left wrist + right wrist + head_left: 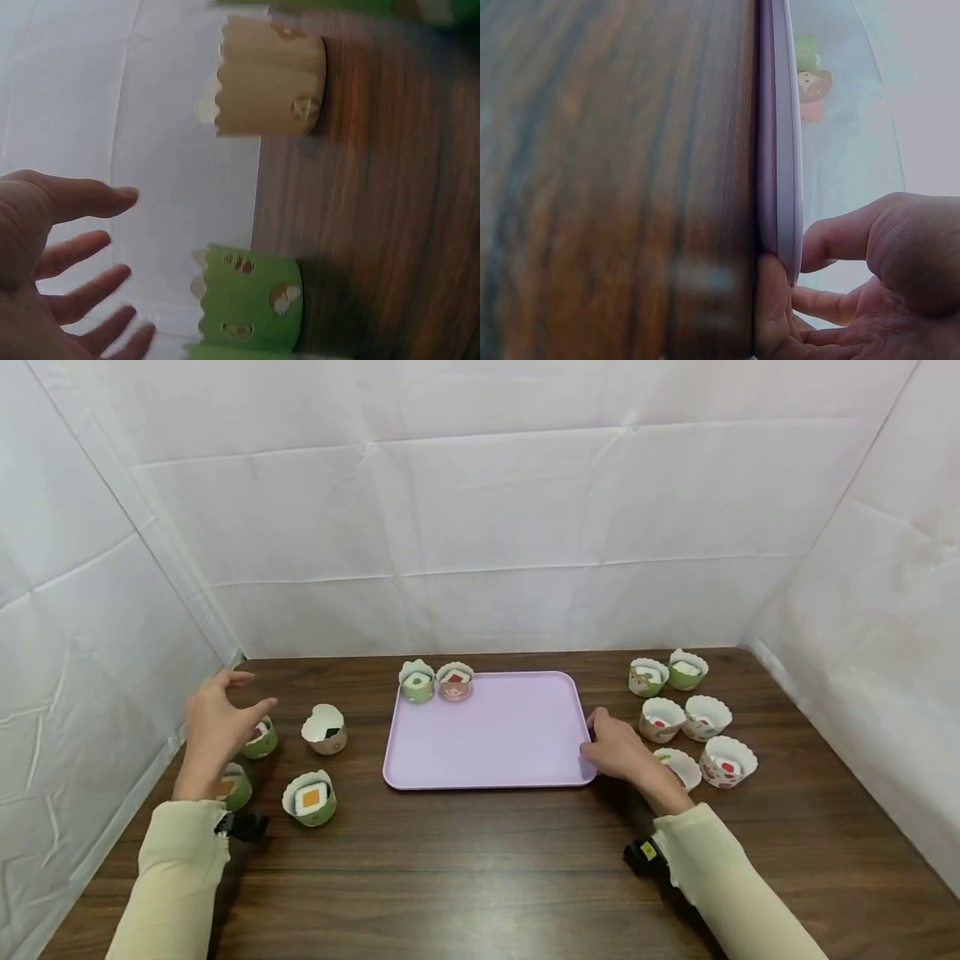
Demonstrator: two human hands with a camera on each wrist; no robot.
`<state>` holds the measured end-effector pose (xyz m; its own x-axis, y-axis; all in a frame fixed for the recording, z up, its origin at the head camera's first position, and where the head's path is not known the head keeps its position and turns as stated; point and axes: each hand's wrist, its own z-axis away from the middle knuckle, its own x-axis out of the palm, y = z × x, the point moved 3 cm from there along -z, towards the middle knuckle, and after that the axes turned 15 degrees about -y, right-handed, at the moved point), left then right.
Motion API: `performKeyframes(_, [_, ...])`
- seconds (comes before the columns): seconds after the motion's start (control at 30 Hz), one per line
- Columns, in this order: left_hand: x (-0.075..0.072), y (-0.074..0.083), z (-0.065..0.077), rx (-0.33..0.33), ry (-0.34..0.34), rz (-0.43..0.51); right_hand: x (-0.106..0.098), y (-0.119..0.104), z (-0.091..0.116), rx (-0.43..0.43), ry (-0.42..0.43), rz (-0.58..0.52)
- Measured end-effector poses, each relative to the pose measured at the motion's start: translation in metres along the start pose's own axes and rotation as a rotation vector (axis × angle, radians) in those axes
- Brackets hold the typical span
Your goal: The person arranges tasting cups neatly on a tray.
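A light purple tray [487, 735] lies on the table. My right hand [615, 743] pinches its right edge, thumb above the rim and a finger under it in the right wrist view. On the tray's far left corner stand a green paper baking cup [417, 687] and a pink paper baking cup [455, 685], each with a small filling. My left hand [213, 718] is raised at the left, thumb and fingers spread apart around nothing. Nearest to it is a green cup [262, 741] with a red-and-white filling, partly hidden by the hand.
Also at the left are a beige cup [325, 732], a green cup [311, 799] with a white and orange filling, and another green cup [237, 789] beside the wrist. Several patterned cups [727, 764] stand right of the tray. White sheeting [495, 527] closes the back and sides.
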<state>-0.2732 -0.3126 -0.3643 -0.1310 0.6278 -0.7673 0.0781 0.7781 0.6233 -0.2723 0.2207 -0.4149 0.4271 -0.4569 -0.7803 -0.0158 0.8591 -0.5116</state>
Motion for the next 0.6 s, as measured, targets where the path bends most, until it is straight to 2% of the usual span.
performKeyframes(0.1, [-0.002, -0.005, -0.001, -0.028, -0.061, -0.068, 0.001, 0.001, 0.001, 0.003, -0.001, -0.006])
performKeyframes(0.27, [-0.001, -0.014, -0.004, -0.106, -0.25, -0.157, 0.002, 0.001, 0.0, 0.016, -0.014, -0.018])
performKeyframes(0.4, [-0.002, -0.019, -0.005, -0.166, -0.379, -0.162, 0.004, 0.002, -0.001, 0.022, -0.02, -0.021])
performKeyframes(0.6, [-0.004, -0.025, -0.006, -0.204, -0.439, -0.107, 0.002, 0.002, -0.002, 0.007, -0.001, -0.004])
